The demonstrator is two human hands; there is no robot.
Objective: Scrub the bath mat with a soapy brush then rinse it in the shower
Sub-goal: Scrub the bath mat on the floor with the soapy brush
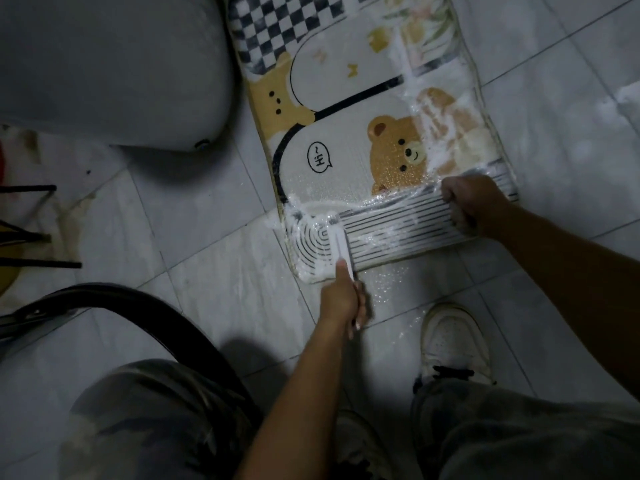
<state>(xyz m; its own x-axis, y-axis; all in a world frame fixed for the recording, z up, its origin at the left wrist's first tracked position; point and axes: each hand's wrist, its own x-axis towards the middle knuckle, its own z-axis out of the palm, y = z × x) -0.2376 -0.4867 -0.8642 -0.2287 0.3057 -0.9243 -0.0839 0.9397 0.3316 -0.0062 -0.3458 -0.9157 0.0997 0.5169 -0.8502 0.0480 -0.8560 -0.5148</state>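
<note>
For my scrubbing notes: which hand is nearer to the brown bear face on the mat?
Right. The right hand grips the mat edge just below-right of the bear face; the left hand holds the brush farther down.

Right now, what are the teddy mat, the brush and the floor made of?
The bath mat looks like soft printed fabric: cartoon bears on top and a wavy, floppy rim. The brush seems to be smooth white plastic, though foam hides its bristles. The floor is probably ceramic tile: pale, slightly shiny squares with grout lines between them.
</note>
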